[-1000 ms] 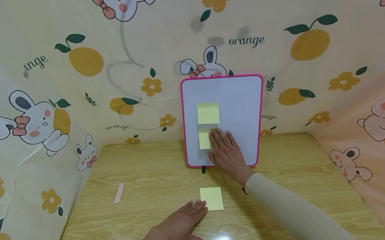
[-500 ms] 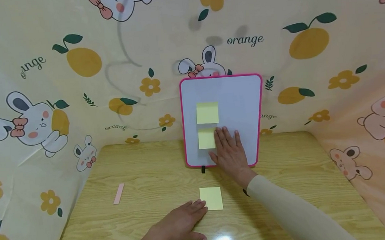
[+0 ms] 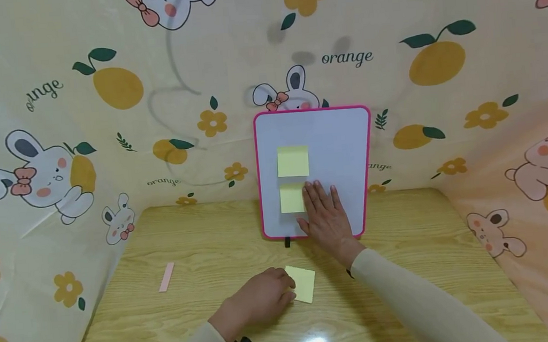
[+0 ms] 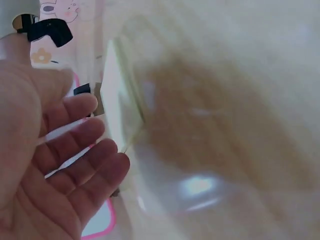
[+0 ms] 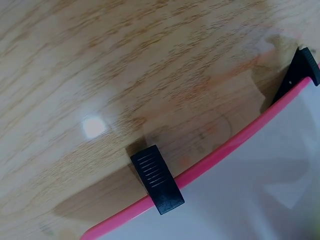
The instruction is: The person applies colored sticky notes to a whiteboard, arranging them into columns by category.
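A pink-framed whiteboard [image 3: 339, 144] stands upright at the back of the table. Two yellow sticky notes are stuck on it, an upper note [image 3: 293, 162] and a lower note [image 3: 291, 198]. My right hand [image 3: 327, 215] lies against the board with straight fingers; its fingertips cover the lower note's right edge. On the near side, my left hand [image 3: 262, 295] has curled its fingers and thumb at the left edge of a yellow sticky note pad [image 3: 304, 284], gripping it; the exact contact is partly hidden. The pad [image 4: 116, 95] looks tilted in the left wrist view.
A pink paper strip [image 3: 166, 277] lies on the wooden table [image 3: 202, 235] at the left. Black feet, one a black clip [image 5: 157, 180], hold the board's bottom edge in the right wrist view. A patterned cloth [image 3: 173, 55] hangs behind and at both sides.
My left hand has gone from lying flat at the pad's corner to curled fingers, and the pad has turned slightly clockwise. My right hand slid a little right across the lower note.
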